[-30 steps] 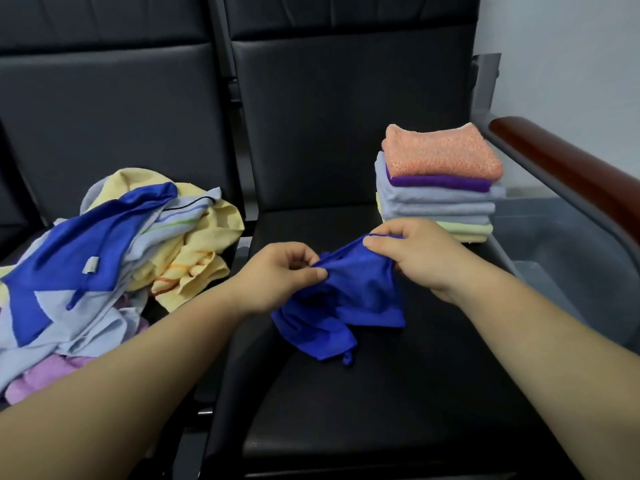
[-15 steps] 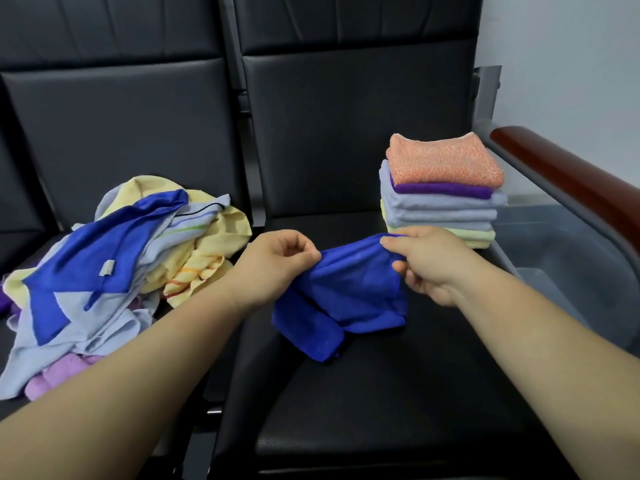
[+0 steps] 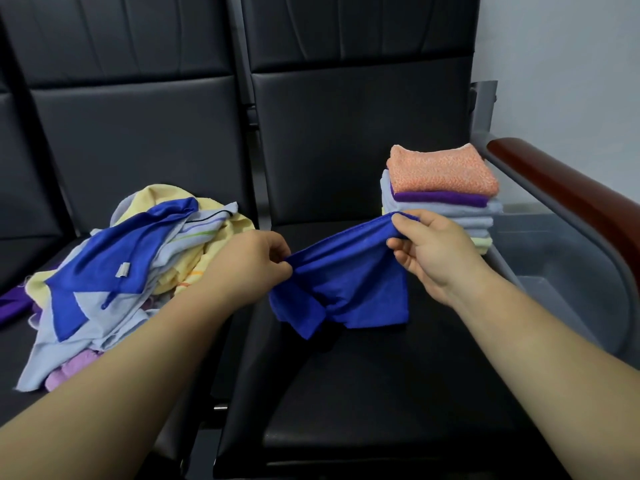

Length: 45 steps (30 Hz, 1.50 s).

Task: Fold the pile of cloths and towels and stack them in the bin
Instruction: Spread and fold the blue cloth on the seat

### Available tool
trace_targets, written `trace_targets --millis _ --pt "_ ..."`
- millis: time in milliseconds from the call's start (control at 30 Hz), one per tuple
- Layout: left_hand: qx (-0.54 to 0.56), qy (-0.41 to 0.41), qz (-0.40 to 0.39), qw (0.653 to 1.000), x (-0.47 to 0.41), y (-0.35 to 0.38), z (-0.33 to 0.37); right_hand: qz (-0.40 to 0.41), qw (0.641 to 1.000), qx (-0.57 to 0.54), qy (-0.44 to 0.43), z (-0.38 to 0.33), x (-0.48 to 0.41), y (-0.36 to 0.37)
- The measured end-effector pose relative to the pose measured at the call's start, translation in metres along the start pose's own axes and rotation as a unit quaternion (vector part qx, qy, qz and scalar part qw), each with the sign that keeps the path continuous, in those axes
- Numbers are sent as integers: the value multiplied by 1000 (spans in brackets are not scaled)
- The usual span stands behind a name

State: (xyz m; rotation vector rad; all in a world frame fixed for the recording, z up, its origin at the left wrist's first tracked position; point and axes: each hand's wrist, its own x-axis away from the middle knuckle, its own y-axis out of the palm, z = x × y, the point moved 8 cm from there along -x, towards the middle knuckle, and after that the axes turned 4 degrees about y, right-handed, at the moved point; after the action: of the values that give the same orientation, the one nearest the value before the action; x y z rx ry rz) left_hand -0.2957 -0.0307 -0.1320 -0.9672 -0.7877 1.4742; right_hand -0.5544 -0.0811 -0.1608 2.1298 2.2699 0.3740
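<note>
Your grey translucent bin (image 3: 568,271) stands at the right, under the wooden armrest (image 3: 571,192) and just beside the black seat (image 3: 381,393). The folded stack (image 3: 440,216) sits on the seat's far right corner, left of the bin rather than in it, with an orange cloth (image 3: 440,171) on top, a purple one beneath it and pale blue ones lower down. Your left hand (image 3: 249,265) has its fingers curled tight and pinches one end of the blue cloth (image 3: 349,282) by its upper edge. Your right hand (image 3: 433,251) pinches the other end between thumb and fingers, just in front of the stack. The cloth hangs between your hands over the middle of the seat, its lower part bunched and resting on the cushion. The unfolded pile (image 3: 121,271) lies on the neighbouring seat to the left, well apart from the bin. Compared with a second ago, your hands have drawn further apart, so the cloth's top edge, then crumpled between them, now runs in a nearly straight line, and your right hand sits higher against the stack
</note>
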Motion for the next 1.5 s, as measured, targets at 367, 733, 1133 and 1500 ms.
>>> trace_targets --millis 367,733,1133,1500 --pt "59 75 95 991 12 -18 7 21 998 -52 -1 -4 19 -10" --pt "248 65 115 960 23 -34 27 44 999 -27 -15 -3 21 -20" --pt "-70 19 -119 990 27 -8 -16 83 996 18 -17 6 14 -33" --pt "346 -295 14 891 21 11 -110 80 996 7 31 15 -2 -23"
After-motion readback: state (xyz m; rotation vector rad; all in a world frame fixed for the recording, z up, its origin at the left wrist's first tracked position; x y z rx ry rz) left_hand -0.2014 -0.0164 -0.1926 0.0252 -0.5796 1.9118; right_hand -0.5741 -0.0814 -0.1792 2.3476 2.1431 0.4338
